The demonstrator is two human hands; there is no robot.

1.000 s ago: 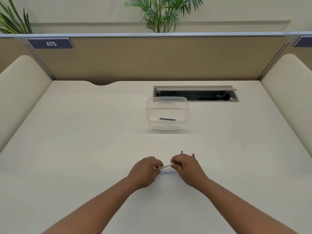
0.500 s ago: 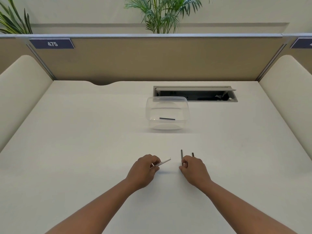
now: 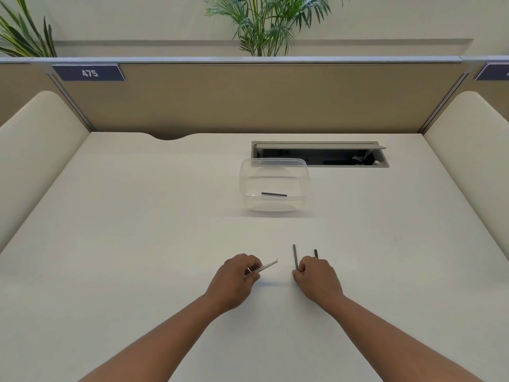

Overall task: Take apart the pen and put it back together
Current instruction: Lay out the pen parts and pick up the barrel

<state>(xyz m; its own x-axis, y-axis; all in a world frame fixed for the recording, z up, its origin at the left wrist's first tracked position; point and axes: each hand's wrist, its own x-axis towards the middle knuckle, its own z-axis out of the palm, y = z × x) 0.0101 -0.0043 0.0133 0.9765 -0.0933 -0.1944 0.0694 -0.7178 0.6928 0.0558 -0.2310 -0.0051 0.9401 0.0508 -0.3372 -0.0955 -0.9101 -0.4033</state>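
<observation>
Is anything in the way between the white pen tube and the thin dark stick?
No. The left hand holds the white tube, the right hand pinches the dark stick, and only bare desk shows between them.

White pen barrel [image 3: 266, 266] sits pinched in the left hand [image 3: 234, 279], open end angled up and to the right. Thin dark refill [image 3: 295, 256] lies on the desk, pointing away, its near end at the right hand [image 3: 316, 279]. A shorter dark piece [image 3: 316, 253] peeks out just right of it.
</observation>
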